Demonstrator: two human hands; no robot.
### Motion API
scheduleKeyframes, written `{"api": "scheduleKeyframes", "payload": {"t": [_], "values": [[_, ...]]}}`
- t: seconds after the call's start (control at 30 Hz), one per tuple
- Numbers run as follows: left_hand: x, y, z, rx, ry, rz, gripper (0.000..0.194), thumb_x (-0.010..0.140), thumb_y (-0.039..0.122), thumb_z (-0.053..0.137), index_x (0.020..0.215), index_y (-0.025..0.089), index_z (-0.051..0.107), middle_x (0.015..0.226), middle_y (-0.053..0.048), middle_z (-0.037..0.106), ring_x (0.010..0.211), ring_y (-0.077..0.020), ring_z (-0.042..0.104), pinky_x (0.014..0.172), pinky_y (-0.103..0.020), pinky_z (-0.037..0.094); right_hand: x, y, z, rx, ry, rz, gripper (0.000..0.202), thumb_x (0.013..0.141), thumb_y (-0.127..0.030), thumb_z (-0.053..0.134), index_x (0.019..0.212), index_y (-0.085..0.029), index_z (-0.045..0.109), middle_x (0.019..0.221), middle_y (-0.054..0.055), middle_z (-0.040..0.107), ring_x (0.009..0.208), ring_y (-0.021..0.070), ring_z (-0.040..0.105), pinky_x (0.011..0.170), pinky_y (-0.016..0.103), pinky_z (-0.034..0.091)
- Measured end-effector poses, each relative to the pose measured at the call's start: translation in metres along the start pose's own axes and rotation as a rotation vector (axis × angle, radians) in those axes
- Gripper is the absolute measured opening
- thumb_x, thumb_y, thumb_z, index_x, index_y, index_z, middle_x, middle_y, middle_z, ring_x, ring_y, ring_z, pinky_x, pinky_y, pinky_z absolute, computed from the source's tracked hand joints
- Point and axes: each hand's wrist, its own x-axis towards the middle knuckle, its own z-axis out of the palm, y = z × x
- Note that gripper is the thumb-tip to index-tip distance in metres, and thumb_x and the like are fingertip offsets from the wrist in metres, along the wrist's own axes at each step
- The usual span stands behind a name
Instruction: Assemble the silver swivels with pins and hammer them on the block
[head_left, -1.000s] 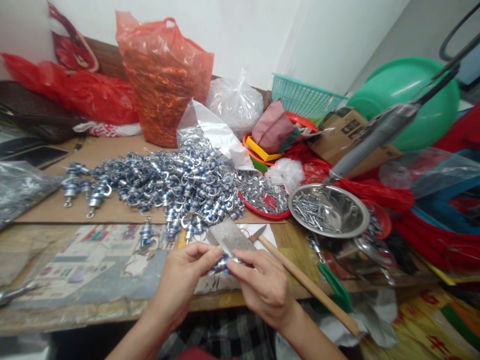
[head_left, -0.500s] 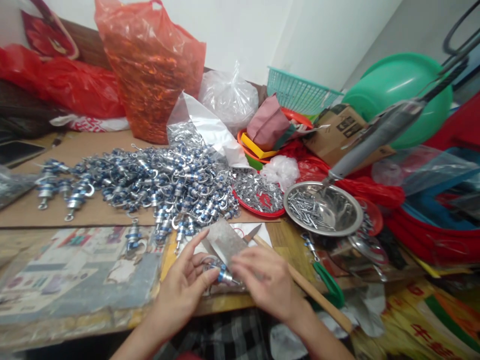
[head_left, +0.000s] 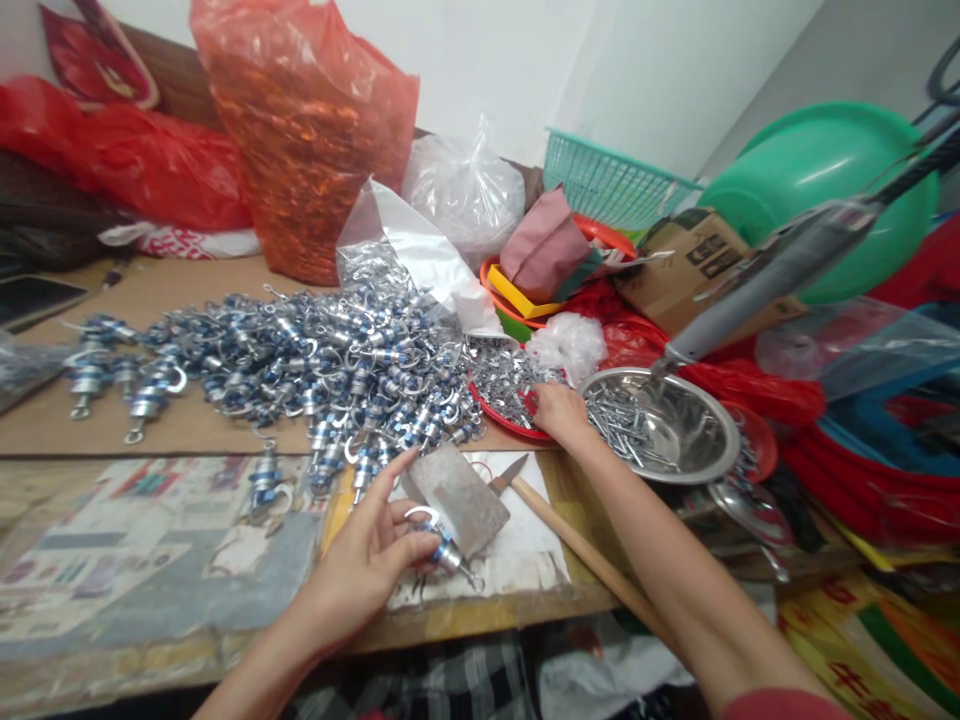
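Observation:
My left hand (head_left: 375,550) holds a blue and silver metal fitting (head_left: 448,552) between thumb and fingers, over the front edge of a flat metal block (head_left: 456,498). The fitting has a curved hook at one end and a small ring at the other. My right hand (head_left: 559,408) reaches into a red plate (head_left: 499,420) of small silver metal pieces (head_left: 510,375); its fingertips are down among them, and what they grip is too small to make out. A large pile of similar fittings (head_left: 322,360) lies behind my left hand.
A steel bowl (head_left: 701,425) of metal pins stands right of the plate. A knife (head_left: 511,472) and a wooden handle (head_left: 592,550) lie beside the block. Behind are an orange bag (head_left: 307,140), a teal basket (head_left: 615,185) and a green basin (head_left: 825,190). A grey tool (head_left: 772,280) slants above the bowl.
My right hand has left the fitting and moved up and right to the red plate. My left hand still holds the fitting at nearly the same place.

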Motion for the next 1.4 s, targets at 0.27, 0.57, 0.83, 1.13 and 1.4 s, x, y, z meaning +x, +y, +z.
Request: {"api": "scheduleKeyframes", "payload": {"t": [0.27, 0.57, 0.83, 1.13, 1.4], "values": [[0.002, 0.000, -0.001, -0.117, 0.039, -0.019, 0.087, 0.066, 0.016, 0.066, 0.135, 0.025, 0.014, 0.071, 0.002, 0.060, 0.063, -0.0169, 0.063, 0.064, -0.037, 0.054, -0.103, -0.052, -0.023, 0.648, 0.031, -0.401, 0.007, 0.077, -0.016, 0.058, 0.075, -0.016, 0.066, 0.069, 0.001, 0.068, 0.064, 0.0116, 0.063, 0.060, 0.021, 0.050], [0.004, -0.001, -0.001, -0.133, 0.044, 0.020, 0.081, 0.065, 0.011, 0.066, 0.132, 0.021, 0.021, 0.066, 0.005, 0.057, 0.059, -0.0119, 0.058, 0.058, -0.027, 0.052, -0.146, -0.081, -0.004, 0.610, 0.296, -0.721, 0.023, 0.079, -0.004, 0.045, 0.089, -0.015, 0.063, 0.084, 0.007, 0.067, 0.078, 0.0173, 0.060, 0.069, 0.031, 0.048], [0.002, 0.001, 0.000, -0.120, 0.037, 0.020, 0.079, 0.065, 0.013, 0.065, 0.131, 0.021, 0.022, 0.064, 0.005, 0.057, 0.060, -0.0137, 0.059, 0.059, -0.029, 0.052, -0.135, -0.077, -0.024, 0.647, -0.065, -0.548, 0.015, 0.078, -0.009, 0.052, 0.081, -0.016, 0.065, 0.074, 0.003, 0.065, 0.068, 0.0140, 0.059, 0.064, 0.024, 0.045], [0.003, 0.000, 0.000, -0.121, 0.055, 0.019, 0.080, 0.064, 0.013, 0.066, 0.131, 0.022, 0.024, 0.066, 0.004, 0.059, 0.061, -0.0150, 0.061, 0.061, -0.031, 0.051, -0.115, -0.073, -0.023, 0.614, -0.267, -0.618, 0.013, 0.082, -0.015, 0.054, 0.079, -0.019, 0.066, 0.072, -0.001, 0.064, 0.069, 0.0120, 0.058, 0.063, 0.021, 0.042], [0.002, 0.000, 0.000, -0.156, 0.050, 0.014, 0.083, 0.063, 0.013, 0.068, 0.131, 0.019, 0.022, 0.069, 0.001, 0.063, 0.062, -0.0153, 0.062, 0.061, -0.030, 0.052, -0.131, -0.088, -0.010, 0.724, -0.078, -0.509, 0.018, 0.081, -0.013, 0.054, 0.088, -0.021, 0.069, 0.073, 0.002, 0.061, 0.070, 0.0131, 0.056, 0.062, 0.023, 0.044]]}}
